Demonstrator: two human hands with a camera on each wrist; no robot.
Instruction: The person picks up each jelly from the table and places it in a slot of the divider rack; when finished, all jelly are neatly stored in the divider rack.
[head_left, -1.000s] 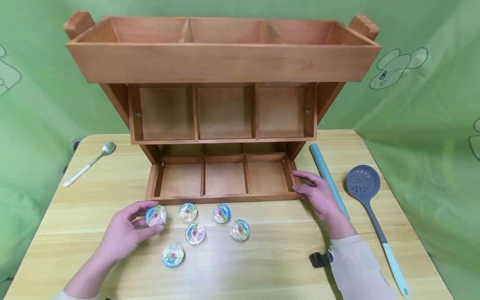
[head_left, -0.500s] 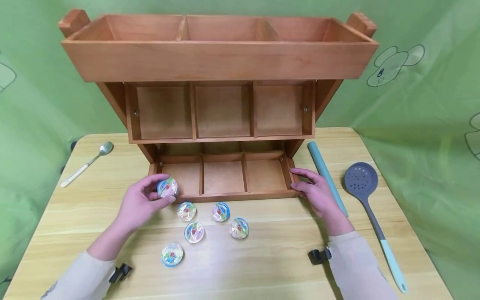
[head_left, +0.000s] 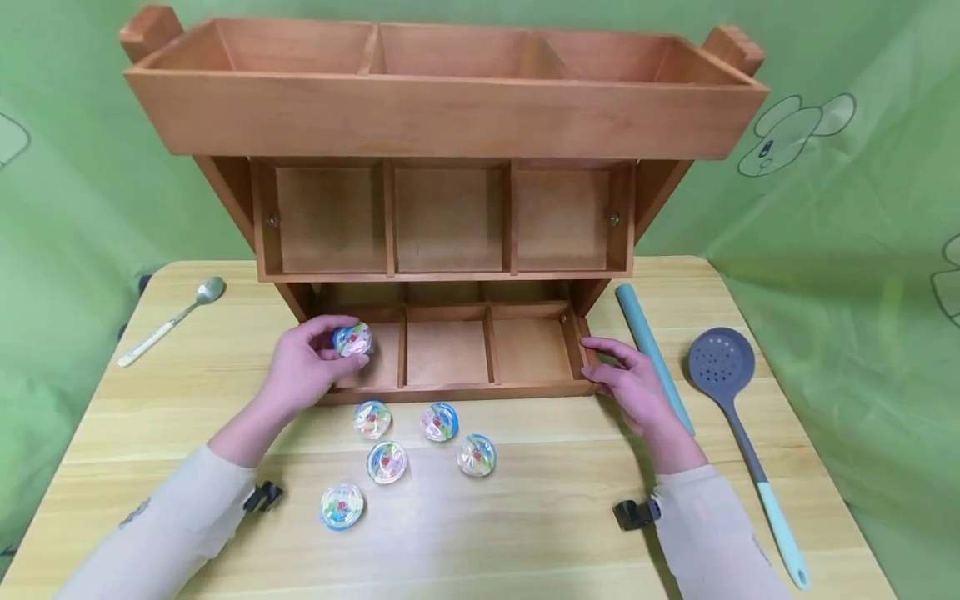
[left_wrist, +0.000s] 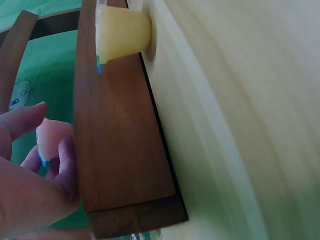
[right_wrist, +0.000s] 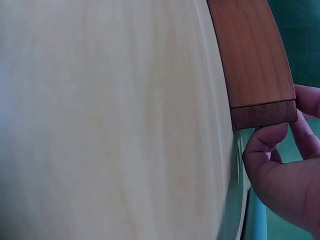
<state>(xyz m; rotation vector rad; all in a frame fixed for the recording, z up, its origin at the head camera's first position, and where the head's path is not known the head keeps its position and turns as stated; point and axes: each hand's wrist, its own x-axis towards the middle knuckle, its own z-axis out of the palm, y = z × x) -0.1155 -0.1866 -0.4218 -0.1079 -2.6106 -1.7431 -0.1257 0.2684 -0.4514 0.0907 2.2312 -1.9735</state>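
My left hand (head_left: 307,362) pinches a jelly cup (head_left: 352,339) above the left compartment of the rack's bottom tray. Its lid is printed blue and green, and the left wrist view shows the jelly cup (left_wrist: 52,139) with pink contents. My right hand (head_left: 633,379) grips the right end of the bottom tray of a three-tier wooden rack (head_left: 450,117); its thumb and fingers lie at the corner in the right wrist view. Several other jelly cups (head_left: 387,462) stand on the table before the rack. One jelly cup (left_wrist: 125,32) close to the tray's front looks yellow.
A spoon (head_left: 168,327) lies at the left of the table (head_left: 525,517). To the right are a blue-green rod (head_left: 652,350) and a grey slotted skimmer (head_left: 722,362) with a mint handle. The rack's upper tiers overhang the bottom tray.
My left hand has carried the jelly cup from the table by the tray's front left corner, up and rightward over the left compartment. The right hand has stayed at the tray's end.
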